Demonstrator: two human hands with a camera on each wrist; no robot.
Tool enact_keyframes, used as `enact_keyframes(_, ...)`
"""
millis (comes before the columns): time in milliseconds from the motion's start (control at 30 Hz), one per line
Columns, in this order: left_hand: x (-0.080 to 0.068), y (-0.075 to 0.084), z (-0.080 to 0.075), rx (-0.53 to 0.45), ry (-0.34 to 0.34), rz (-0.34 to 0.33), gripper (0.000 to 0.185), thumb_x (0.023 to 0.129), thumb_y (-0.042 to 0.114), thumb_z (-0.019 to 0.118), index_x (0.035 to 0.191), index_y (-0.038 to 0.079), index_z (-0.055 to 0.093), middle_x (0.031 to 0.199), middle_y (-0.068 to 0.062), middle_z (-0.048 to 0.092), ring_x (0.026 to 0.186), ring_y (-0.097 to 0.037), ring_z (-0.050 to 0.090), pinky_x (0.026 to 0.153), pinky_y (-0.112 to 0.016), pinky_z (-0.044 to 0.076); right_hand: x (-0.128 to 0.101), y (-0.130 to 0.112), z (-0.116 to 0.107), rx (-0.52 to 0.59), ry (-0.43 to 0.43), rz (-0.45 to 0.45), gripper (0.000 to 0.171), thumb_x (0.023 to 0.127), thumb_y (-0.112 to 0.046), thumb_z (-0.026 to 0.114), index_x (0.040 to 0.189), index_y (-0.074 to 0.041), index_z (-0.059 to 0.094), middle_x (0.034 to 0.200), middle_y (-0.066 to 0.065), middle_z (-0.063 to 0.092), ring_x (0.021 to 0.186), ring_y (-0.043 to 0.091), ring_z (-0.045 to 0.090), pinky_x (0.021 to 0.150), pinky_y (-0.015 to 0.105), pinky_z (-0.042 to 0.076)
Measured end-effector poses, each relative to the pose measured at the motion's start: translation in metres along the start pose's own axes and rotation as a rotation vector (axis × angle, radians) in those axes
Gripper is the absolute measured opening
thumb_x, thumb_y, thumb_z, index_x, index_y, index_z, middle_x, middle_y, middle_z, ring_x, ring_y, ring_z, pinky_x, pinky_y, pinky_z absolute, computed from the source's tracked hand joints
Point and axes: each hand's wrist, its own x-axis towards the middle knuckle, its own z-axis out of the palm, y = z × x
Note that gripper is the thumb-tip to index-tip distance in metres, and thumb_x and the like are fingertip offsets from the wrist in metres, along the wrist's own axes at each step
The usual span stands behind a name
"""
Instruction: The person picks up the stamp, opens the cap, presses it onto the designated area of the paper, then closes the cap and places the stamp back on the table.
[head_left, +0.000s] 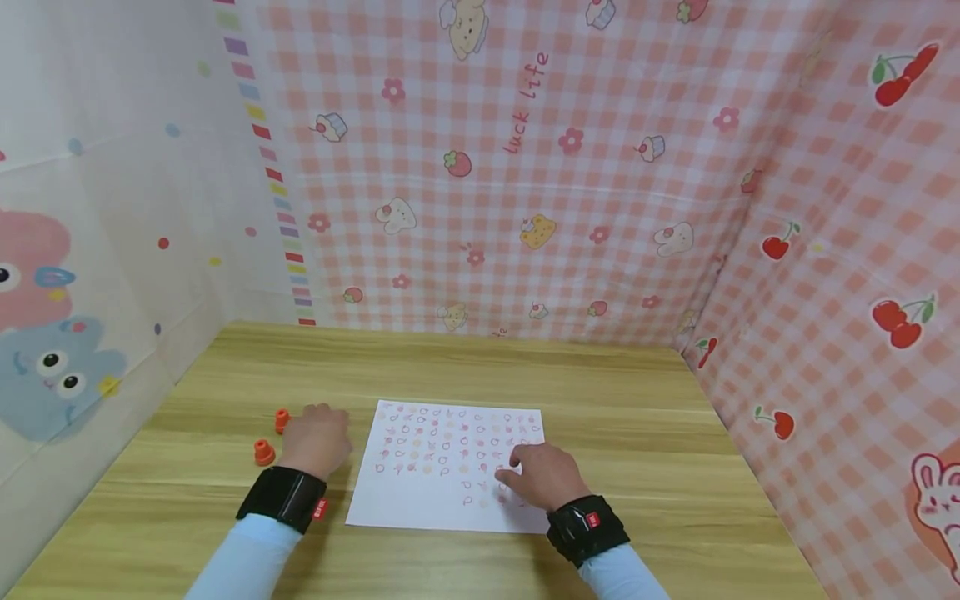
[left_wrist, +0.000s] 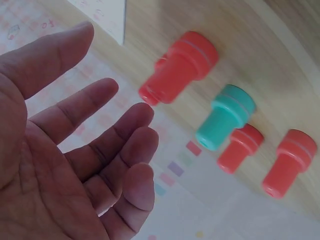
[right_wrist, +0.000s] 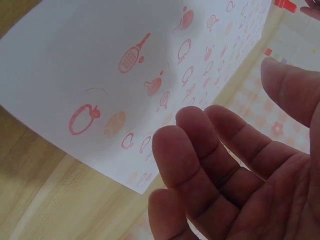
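Note:
A white sheet of paper [head_left: 405, 504] lies on the table, covered with rows of small red and pale orange stamped prints. In the right wrist view the prints show rackets with balls, such as a tennis racket print [right_wrist: 131, 60]. Over the sheet's right part is my right hand [head_left: 546, 477], its fingers loosely bent and holding nothing. My left hand [head_left: 318, 440] is left of the sheet, empty, with relaxed fingers. Beside it stand small red stamps [head_left: 264, 452]; the left wrist view shows several, including a large red stamp [left_wrist: 182, 67], plus a teal stamp [left_wrist: 226, 117].
The wooden table [head_left: 637, 417] extends around the sheet. A pink checked cloth [head_left: 480, 200] hangs at the back, another checked cloth [head_left: 832, 350] on the right, and a white cloth [head_left: 172, 275] with cartoon figures on the left.

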Motion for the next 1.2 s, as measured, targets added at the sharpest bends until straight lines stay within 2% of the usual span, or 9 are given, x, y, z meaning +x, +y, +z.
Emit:
enact_keyframes(233, -0.001, -0.008, 0.004, -0.027, 0.003, -0.039, 0.008, 0.079, 0.010, 0.071, 0.081, 0.003, 0.067, 0.076, -0.016, 0.059, 0.074, -0.034, 0.057, 0.059, -0.049, 0.050, 0.000, 0.001, 0.001, 0.024, -0.003, 0.009, 0.030, 0.088, -0.038, 0.073, 0.095, -0.009, 0.072, 0.068, -0.005, 0.060, 0.063, 0.016, 0.050, 0.058, 0.032, 0.041)
enact_keyframes(367, -0.001, -0.011, 0.008, -0.039, -0.003, -0.047, 0.008, 0.081, 0.008, 0.069, 0.082, 0.000, 0.067, 0.074, -0.015, 0.060, 0.071, -0.032, 0.057, 0.059, -0.048, 0.050, 0.000, 0.002, 0.004, 0.033, -0.003, 0.004, 0.031, 0.088, -0.039, 0.072, 0.097, -0.010, 0.073, 0.066, -0.006, 0.059, 0.063, 0.015, 0.050, 0.058, 0.032, 0.041)
enact_keyframes(667, -0.001, -0.016, 0.014, -0.044, 0.053, -0.017, 0.010, 0.088, -0.001, 0.057, 0.086, -0.004, 0.066, 0.071, -0.018, 0.061, 0.063, -0.032, 0.060, 0.054, -0.048, 0.050, 0.001, 0.002, 0.007, 0.037, -0.001, 0.004, 0.030, 0.089, -0.041, 0.071, 0.097, -0.011, 0.073, 0.068, -0.005, 0.062, 0.064, 0.015, 0.051, 0.059, 0.032, 0.041)
enact_keyframes(967, 0.002, -0.019, 0.019, -0.088, -0.004, -0.053, 0.014, 0.090, -0.002, 0.054, 0.092, -0.005, 0.067, 0.080, -0.021, 0.064, 0.070, -0.034, 0.062, 0.058, -0.049, 0.051, -0.001, 0.002, 0.009, 0.043, -0.021, 0.018, 0.030, 0.089, -0.040, 0.071, 0.098, -0.012, 0.073, 0.070, -0.005, 0.062, 0.065, 0.016, 0.050, 0.060, 0.032, 0.041)
enact_keyframes(1200, 0.002, -0.021, 0.022, -0.117, -0.012, -0.039, 0.012, 0.090, -0.003, 0.054, 0.092, -0.005, 0.065, 0.081, -0.020, 0.064, 0.072, -0.033, 0.062, 0.059, -0.050, 0.051, -0.001, 0.002, 0.011, 0.050, -0.026, 0.025, 0.031, 0.089, -0.042, 0.070, 0.099, -0.013, 0.073, 0.071, -0.005, 0.062, 0.067, 0.016, 0.051, 0.062, 0.033, 0.041)
